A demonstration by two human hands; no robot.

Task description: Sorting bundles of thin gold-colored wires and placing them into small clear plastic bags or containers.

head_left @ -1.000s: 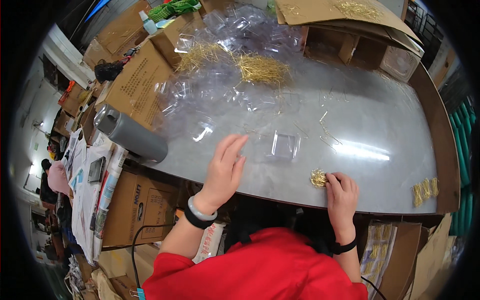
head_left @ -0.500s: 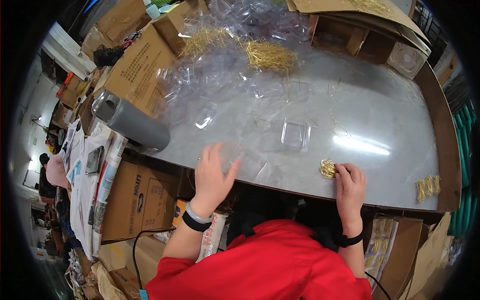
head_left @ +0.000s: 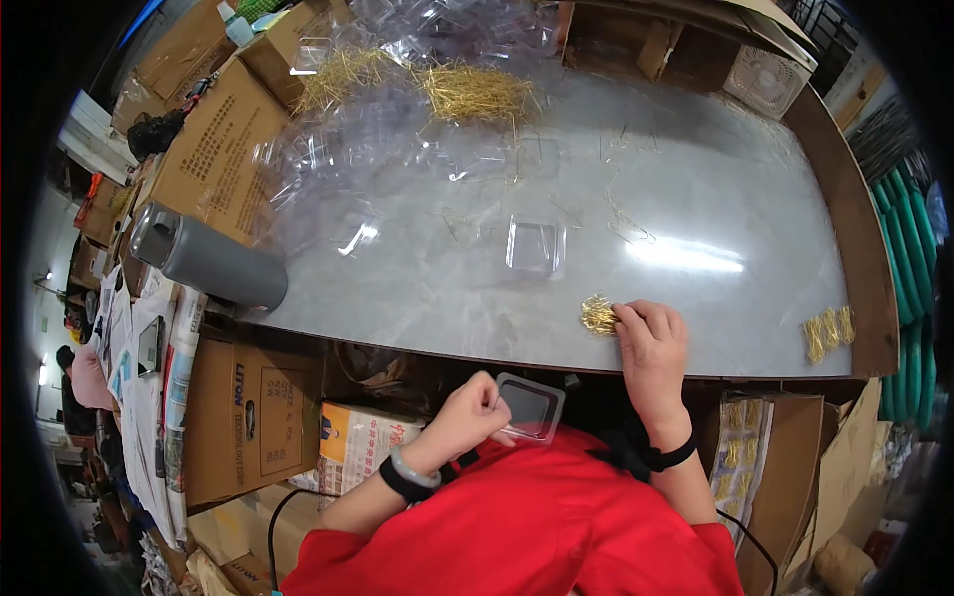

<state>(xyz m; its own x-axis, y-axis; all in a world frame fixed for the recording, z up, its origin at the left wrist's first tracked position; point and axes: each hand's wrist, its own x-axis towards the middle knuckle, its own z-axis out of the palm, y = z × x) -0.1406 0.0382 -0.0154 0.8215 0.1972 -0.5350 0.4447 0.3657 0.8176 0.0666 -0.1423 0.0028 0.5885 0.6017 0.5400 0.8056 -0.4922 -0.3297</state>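
My left hand is closed on the edge of a small clear plastic tray, held tilted in front of my red top, just off the table's near edge. With pinched fingers my right hand grips a bundle of thin gold wire pins resting on the grey table near that same edge. Another clear plastic tray lies farther in on the tabletop. Short gold bundles stand side by side at the right end of the table.
Loose gold pins lie piled among many clear plastic trays at the back left. A grey bottle leans by a cardboard box. A wooden board borders the right side, and a small white fan stands far right.
My left hand has come down and back from over the table toward my body, now with the clear tray in it. My right hand keeps hold of the gold bundle. The whole view has shifted.
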